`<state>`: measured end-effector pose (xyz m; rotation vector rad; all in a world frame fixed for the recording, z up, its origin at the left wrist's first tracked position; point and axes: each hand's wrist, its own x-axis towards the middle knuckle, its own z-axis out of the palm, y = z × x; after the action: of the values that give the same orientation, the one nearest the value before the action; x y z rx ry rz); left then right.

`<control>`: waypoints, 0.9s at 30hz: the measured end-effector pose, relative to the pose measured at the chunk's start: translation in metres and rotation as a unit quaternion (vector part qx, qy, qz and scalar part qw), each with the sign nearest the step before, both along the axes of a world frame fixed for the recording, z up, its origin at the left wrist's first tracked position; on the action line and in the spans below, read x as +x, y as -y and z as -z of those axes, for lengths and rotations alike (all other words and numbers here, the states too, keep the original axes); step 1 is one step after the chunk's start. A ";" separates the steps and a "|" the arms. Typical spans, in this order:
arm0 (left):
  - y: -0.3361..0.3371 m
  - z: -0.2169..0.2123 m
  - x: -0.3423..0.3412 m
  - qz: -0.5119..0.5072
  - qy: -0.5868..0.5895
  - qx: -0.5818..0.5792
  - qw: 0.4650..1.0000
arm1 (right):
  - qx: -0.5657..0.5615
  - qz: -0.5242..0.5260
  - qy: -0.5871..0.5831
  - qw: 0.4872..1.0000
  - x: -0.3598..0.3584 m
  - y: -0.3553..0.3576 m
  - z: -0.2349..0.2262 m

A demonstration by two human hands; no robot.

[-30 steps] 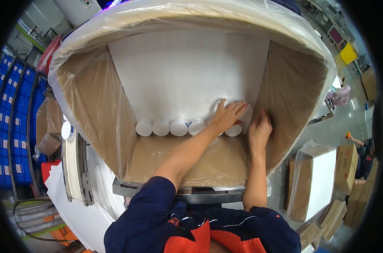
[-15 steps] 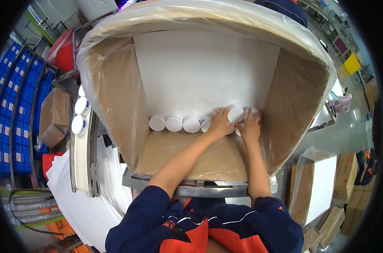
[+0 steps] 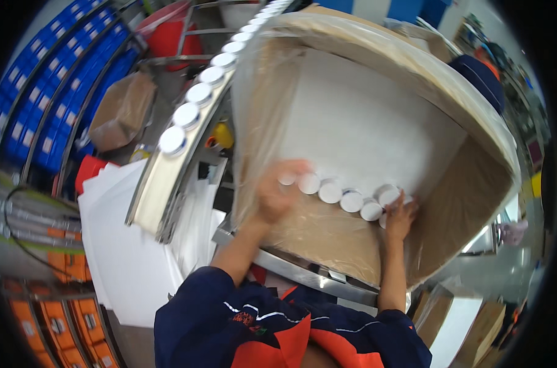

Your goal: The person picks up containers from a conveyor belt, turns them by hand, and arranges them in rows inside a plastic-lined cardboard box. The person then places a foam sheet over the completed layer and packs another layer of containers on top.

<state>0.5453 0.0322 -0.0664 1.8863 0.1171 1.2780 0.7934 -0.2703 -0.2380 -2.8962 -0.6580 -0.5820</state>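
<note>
A row of white-lidded jars (image 3: 329,192) runs along the near side of a large carton (image 3: 327,236) lined with clear plastic film. At the row's right end my right hand (image 3: 401,219) has its thumb and fingers about a white-lidded jar (image 3: 411,201), which they partly hide. Another jar (image 3: 387,194) stands just left of those fingertips. My left hand (image 3: 278,191) is over the row's left end, smeared by motion, and covers part of the jars there. Whether its fingers are closed cannot be made out.
Left of the carton, a narrow conveyor (image 3: 148,211) carries a line of similar jars (image 3: 186,115). White sheets (image 3: 128,245) lie beside it. Blue bins (image 3: 51,92) stand on racks at far left. A metal edge (image 3: 309,276) runs along the carton's near side.
The view has turned, so the carton looks tilted and more of the conveyor shows. My left hand has left the jars at the right and moved to the row's left end. My right hand stays at the right end.
</note>
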 end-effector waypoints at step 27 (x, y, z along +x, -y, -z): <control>-0.154 -0.034 -0.182 -0.428 -0.188 0.010 0.884 | 0.368 -0.482 -0.389 0.694 -0.281 -0.256 -0.238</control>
<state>0.3629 0.1865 -0.0326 2.1562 1.2636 1.4127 0.5128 -0.0139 -0.0001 -1.4372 -1.2161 0.4372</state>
